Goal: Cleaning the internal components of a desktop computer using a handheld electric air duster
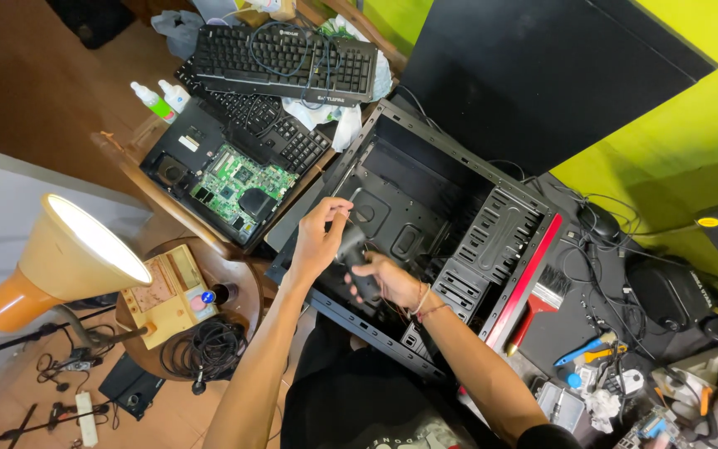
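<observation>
Two hands, the left hand (316,243) and the right hand (388,281), work inside one open black computer case (425,208). Two black keyboards (288,56) (272,133) lie stacked above one opened laptop base (222,179). Two small squeeze bottles (153,100) (174,94), one lit desk lamp (72,258), one red-handled brush (539,299), and one black mouse (598,220) complete the count.

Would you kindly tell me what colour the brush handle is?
Red, seen in the head view: the brush lies beside the computer case.
</observation>
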